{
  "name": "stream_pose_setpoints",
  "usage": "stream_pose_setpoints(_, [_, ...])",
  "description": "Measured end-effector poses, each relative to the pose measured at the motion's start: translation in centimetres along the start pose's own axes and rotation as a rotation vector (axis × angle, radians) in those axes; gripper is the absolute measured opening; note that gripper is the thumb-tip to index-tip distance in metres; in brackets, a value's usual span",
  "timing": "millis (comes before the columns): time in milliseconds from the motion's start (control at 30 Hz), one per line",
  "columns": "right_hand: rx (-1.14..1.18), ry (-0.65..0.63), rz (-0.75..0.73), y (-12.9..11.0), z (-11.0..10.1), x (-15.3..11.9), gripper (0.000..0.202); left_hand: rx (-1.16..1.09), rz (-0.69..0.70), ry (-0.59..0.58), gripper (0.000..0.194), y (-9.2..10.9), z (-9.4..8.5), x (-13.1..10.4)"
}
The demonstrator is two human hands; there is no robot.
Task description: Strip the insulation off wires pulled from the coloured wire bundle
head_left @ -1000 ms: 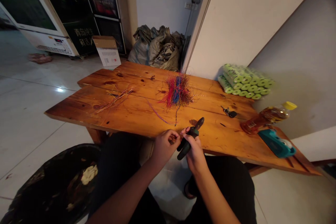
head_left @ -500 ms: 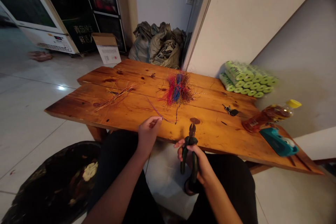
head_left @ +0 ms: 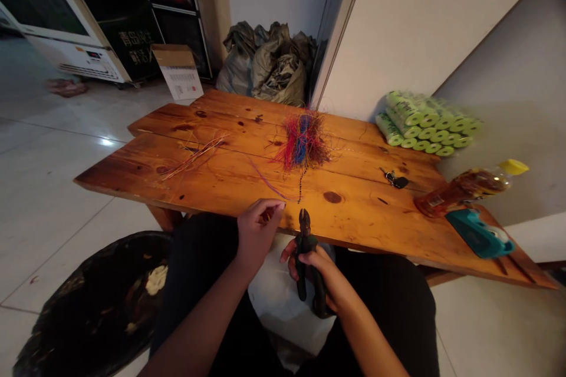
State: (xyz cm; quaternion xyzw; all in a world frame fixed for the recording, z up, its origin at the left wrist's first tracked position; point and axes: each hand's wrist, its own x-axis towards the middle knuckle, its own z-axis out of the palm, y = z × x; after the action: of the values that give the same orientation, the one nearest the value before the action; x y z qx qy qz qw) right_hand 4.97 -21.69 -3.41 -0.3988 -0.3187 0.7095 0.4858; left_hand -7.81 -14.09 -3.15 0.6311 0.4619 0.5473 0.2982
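Observation:
My right hand (head_left: pixel 312 262) is wrapped round the dark handles of a pair of cutting pliers (head_left: pixel 304 224), whose jaws point away from me over the table's near edge. My left hand (head_left: pixel 260 227) is pinched, thumb against fingertips, just left of the jaws; a tiny dark speck shows at the tips, too small to name. Just beyond the left fingers, a thin purple wire (head_left: pixel 267 182) lies in a curve on the wood. A black-and-white twisted strand (head_left: pixel 301 182) runs towards me from a big bundle of red, blue and yellow wires (head_left: pixel 303 138).
The wooden table (head_left: pixel 354 212) also carries loose wires (head_left: pixel 198 156) at left, keys (head_left: pixel 395 179), a tilted-looking drink bottle (head_left: pixel 464 191), a teal tape dispenser (head_left: pixel 477 232) and green-wrapped rolls (head_left: pixel 427 123). A black-lined bin (head_left: pixel 88 306) stands on the floor at left.
My left hand has shifted slightly right, its fingertips now apart from the purple wire's near end. The pliers in my right hand have moved left, closer to the left fingertips.

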Motion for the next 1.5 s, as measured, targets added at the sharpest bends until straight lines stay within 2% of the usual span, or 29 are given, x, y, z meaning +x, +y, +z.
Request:
stream_pose_setpoints(167, [-0.010,0.001,-0.007,0.0,-0.1,-0.1,0.018,0.003,0.038,-0.103,0.011,0.1,0.0,-0.1])
stream_pose_setpoints(567, [-0.018,0.046,-0.004,-0.6,0.3,-0.3,0.018,0.049,0.134,-0.179,0.011,0.1,-0.1,-0.1])
stream_pose_setpoints(800, [-0.048,0.032,-0.020,-0.1,-0.6,-0.4,0.018,0.068,0.125,-0.164,0.011,-0.1,-0.6,0.2])
stream_pose_setpoints(1033, [-0.066,0.039,-0.001,0.1,-0.7,-0.4,0.019,0.139,0.148,-0.142,0.013,-0.3,-0.4,0.3])
stream_pose_setpoints(1500, [-0.068,0.045,-0.013,-0.2,-1.0,-0.2,0.012,0.132,0.240,-0.215,0.013,-0.3,-0.3,0.2])
